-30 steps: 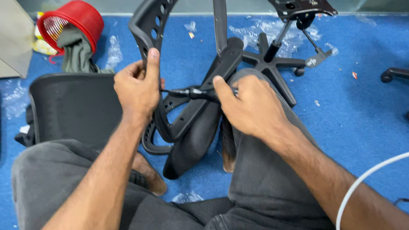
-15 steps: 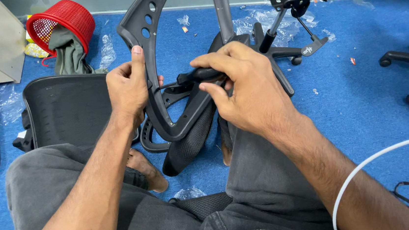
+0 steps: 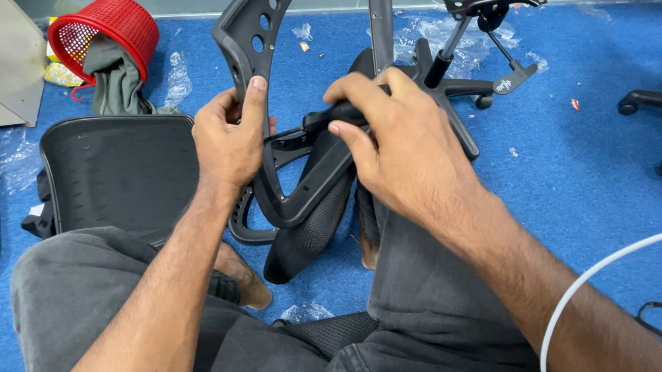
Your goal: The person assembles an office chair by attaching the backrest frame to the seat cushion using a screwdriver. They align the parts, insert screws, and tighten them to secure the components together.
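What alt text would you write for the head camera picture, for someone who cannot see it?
A seated person's left hand grips a grey perforated chair-back frame, while the right hand holds a black tool handle against it. Around them on blue carpet lie a chair base, a mesh seat and a red basket.

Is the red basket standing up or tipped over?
Tipped over. The red basket lies on its side on the blue floor, with grey cloth spilling from its mouth.

A red basket [image 3: 105,26] is lying tipped well up-left of the grip, a grey cloth [image 3: 115,73] spilling from it. A black seat pan [image 3: 119,177] is resting just left. A star base [image 3: 461,79] is standing beyond-right.
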